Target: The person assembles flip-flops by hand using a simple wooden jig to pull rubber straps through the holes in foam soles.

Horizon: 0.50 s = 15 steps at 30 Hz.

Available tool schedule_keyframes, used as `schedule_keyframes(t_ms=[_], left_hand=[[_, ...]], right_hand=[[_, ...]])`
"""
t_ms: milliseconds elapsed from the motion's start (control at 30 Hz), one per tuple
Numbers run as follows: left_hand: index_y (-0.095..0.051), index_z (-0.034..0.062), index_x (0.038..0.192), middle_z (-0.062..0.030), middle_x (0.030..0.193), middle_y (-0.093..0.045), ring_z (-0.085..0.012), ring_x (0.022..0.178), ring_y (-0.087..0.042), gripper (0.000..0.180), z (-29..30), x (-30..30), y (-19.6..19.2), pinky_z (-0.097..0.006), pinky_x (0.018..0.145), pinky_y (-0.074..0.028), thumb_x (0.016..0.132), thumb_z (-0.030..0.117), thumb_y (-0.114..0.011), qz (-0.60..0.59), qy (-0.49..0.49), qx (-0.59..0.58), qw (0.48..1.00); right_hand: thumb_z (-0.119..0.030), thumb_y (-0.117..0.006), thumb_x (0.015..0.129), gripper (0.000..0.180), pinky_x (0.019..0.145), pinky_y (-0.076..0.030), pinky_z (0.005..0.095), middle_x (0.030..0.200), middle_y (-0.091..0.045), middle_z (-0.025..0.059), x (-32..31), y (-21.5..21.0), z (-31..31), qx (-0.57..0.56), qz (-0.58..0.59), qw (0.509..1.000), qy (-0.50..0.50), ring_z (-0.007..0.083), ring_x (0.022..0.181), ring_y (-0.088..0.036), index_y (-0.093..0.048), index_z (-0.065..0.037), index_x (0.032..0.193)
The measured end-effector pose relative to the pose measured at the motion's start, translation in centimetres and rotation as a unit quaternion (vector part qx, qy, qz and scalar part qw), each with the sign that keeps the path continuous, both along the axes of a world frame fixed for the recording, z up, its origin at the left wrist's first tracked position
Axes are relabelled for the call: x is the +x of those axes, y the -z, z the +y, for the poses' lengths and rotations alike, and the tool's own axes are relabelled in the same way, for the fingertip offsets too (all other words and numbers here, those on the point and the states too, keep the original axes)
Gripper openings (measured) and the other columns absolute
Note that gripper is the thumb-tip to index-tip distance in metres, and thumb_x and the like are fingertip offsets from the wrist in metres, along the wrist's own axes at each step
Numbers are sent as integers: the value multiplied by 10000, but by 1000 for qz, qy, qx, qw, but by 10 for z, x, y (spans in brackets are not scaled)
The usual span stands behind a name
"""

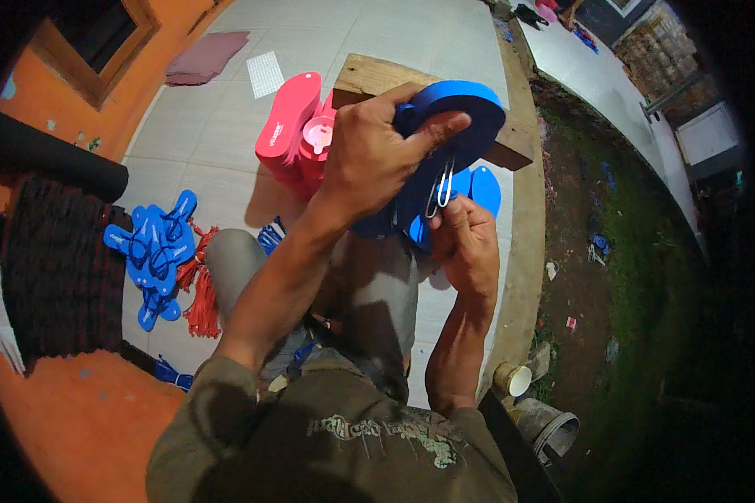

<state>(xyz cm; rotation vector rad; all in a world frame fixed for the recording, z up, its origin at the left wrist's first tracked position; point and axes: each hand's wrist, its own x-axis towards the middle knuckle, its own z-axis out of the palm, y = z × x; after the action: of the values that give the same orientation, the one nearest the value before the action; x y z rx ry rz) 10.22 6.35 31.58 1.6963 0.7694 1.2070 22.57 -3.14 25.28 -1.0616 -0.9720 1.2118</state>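
Note:
My left hand grips a blue flip-flop sole, thumb across its face and fingers over the far edge. The sole is held up, tilted, over a wooden block. A thin, shiny metal wire loop hangs at the sole's lower part. My right hand pinches at the loop's lower end, next to a small blue piece that is partly hidden by the fingertips. More blue soles lie behind and below the hands. A stack of pink soles stands beyond my left forearm.
Blue finished flip-flops lie on the tiles at left, beside red straps and blue straps. A dark stacked pile stands by the orange wall. At right, the floor edge borders dirt and grass, with a bucket.

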Motion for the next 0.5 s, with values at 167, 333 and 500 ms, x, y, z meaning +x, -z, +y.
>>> schedule_keyframes(t_ms=[167,333,500], left_hand=[[-623,16,899,-58,672,-625,-72,632,-575,371,3,5,18,-233,569,-461,784,369,-637,-100,19,-35,994],[-602,6,945,-28,759,-623,-49,705,-540,350,-10,-10,22,-211,629,-451,828,336,-597,-104,56,-30,993],[-583,7,990,7,820,-613,-50,718,-526,348,-21,-10,19,-196,653,-444,840,321,-586,-173,112,-71,976]], right_hand=[[-303,-521,880,315,399,-314,188,474,-411,-38,17,-31,-3,-78,12,994,-70,41,394,-348,-572,-15,762],[-280,-518,883,274,662,-454,236,789,-558,30,3,-27,1,55,-91,981,165,97,684,-534,-545,-15,949],[-323,-433,923,297,669,-411,197,853,-557,-18,-26,-46,10,110,-94,962,230,73,771,-519,-534,-53,996]])
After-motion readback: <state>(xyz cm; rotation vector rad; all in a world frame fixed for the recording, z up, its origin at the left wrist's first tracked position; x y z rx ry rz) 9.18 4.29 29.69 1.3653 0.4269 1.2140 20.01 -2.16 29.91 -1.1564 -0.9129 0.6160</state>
